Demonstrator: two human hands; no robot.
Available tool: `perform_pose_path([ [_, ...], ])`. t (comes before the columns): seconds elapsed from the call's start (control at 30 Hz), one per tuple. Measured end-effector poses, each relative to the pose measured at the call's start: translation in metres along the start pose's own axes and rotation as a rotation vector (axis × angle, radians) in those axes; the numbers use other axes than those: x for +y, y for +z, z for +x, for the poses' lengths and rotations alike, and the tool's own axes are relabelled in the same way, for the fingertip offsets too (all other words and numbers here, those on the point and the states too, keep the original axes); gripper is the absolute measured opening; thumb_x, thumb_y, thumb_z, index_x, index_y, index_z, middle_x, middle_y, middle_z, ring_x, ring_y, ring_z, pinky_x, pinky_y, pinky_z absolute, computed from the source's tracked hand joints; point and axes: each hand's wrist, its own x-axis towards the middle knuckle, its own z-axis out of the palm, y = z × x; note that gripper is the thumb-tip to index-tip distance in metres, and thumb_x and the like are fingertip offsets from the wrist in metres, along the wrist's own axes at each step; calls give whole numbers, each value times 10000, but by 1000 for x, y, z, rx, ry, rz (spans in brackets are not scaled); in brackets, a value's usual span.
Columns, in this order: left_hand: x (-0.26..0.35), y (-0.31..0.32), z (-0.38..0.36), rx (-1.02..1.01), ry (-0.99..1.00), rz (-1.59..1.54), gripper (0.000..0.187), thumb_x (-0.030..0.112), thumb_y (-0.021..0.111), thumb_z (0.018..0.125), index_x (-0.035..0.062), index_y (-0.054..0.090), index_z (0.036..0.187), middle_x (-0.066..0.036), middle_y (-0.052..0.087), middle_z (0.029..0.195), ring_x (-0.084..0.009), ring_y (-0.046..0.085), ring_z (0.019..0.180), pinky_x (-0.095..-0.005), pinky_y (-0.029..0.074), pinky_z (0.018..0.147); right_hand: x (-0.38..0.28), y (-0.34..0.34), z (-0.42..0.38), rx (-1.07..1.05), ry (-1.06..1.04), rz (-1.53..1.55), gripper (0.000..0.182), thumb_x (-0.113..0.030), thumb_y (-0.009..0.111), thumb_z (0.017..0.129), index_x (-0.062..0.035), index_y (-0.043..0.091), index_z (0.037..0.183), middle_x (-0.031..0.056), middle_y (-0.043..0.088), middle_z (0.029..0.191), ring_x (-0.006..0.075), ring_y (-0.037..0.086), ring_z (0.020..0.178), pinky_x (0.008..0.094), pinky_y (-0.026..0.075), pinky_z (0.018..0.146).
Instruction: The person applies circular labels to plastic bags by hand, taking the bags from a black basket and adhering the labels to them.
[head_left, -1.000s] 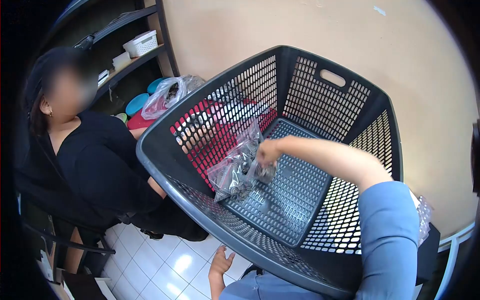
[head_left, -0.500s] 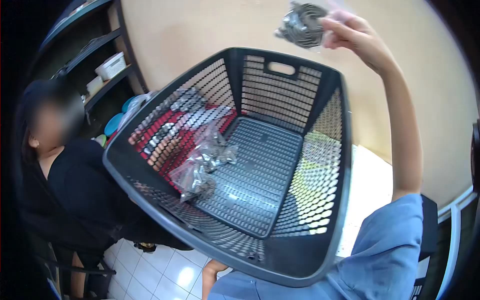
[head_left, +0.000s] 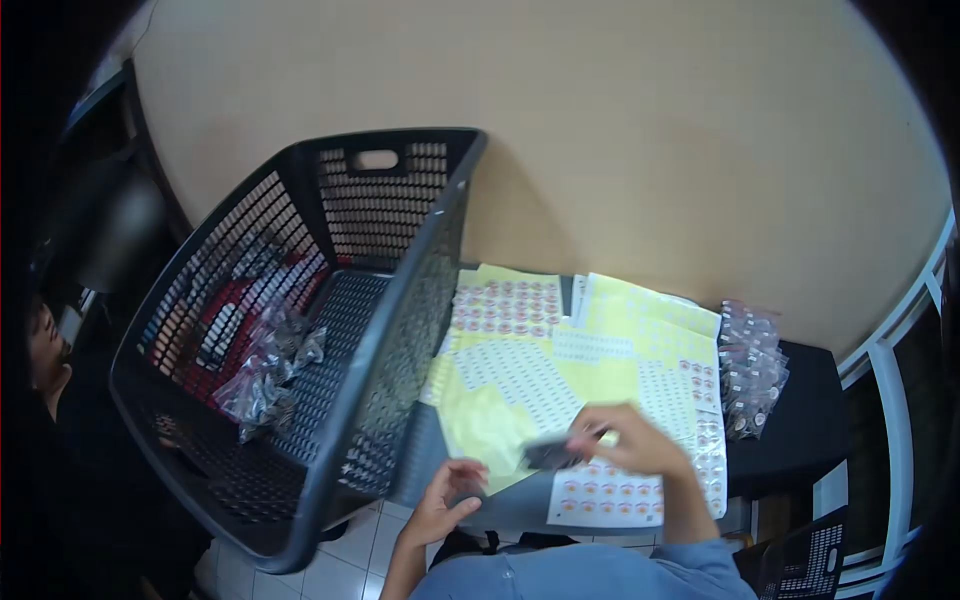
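1. Grey, blurred packet (head_left: 548,455): pinched in right hand (head_left: 632,440), over yellow sheets (head_left: 482,420) on worktop (head_left: 515,508).
2. Left hand (head_left: 438,510): fingers parted, left of packet.
3. Basket (head_left: 375,335), far left: clear bags (head_left: 262,380) inside.

From where I operate, I see a blue-grey top (head_left: 590,574) with a faint line down its front, a matching right sleeve (head_left: 702,564), and left (head_left: 445,503) and right hands (head_left: 628,440), both ungloved.

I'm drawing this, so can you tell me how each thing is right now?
Basket: open at the top
Bags in basket: filled, heaped
Sheets: spread out, overlapping
Bags beside sheets: filled, piled
Packet: held, blurred
Right hand: gripping the packet
Left hand: partly open
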Motion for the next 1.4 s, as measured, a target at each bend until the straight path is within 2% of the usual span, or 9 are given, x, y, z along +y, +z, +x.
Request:
perform_pose_path([
  [0.07,1,28,29,52,180,277,441,104,642,700,53,426,1081,-74,472,1056,-168,473,962,-295,364,828,24,19,-15,-32,36,120,131,-129,559,790,-1,548,767,83,573,642,113,552,578,231,423,499],
  [0.13,-13,52,45,67,187,194,361,77,644,687,34,486,1008,-82,510,1006,-173,493,939,-290,378,804,41,29,-30,-49,110,161,158,-154,549,805,-1,536,773,87,559,621,117,547,548,243,420,493],
  [0.23,-42,72,53,88,312,256,67,27,589,728,-12,567,776,-76,557,818,-152,538,747,-255,419,686,47,30,-49,-3,109,203,172,-171,551,807,-4,533,772,78,554,609,123,554,537,242,424,501],
  [0.33,-55,91,47,191,188,142,45,17,561,752,-12,566,786,-63,536,782,-116,516,694,-224,408,630,58,31,-66,17,186,182,151,-164,580,786,-17,553,802,73,565,653,117,557,583,232,421,543],
  [0.4,-54,103,47,223,178,89,39,18,556,762,-14,565,781,-52,514,743,-93,493,668,-206,392,597,54,30,-69,232,43,96,192,-179,593,772,-7,553,846,94,544,704,140,524,609,243,373,507],
  [0.67,-45,105,55,143,299,267,36,23,548,769,-13,552,774,-64,511,749,-104,481,667,-214,385,597,62,37,-67,491,-93,145,87,-27,592,738,18,583,812,81,559,740,142,532,676,243,408,619],
  [0.87,-29,115,71,215,248,182,74,60,487,823,-12,503,814,-43,508,762,-88,474,705,-209,385,650,61,51,-50,615,70,674,118,-61,542,799,41,543,858,54,556,777,87,518,715,208,418,646],
  [0.97,-18,116,88,202,243,195,70,57,481,826,-11,498,834,-45,513,771,-91,478,713,-208,385,651,54,44,-36,670,-1,602,95,-68,523,812,22,523,843,21,521,748,55,483,691,194,400,621],
  [1.4,28,114,142,49,584,219,89,26,496,803,1,481,886,-67,517,811,-100,499,744,-207,392,667,21,5,10,816,-282,422,82,-65,523,807,9,508,841,48,507,789,83,482,710,205,386,657],
])
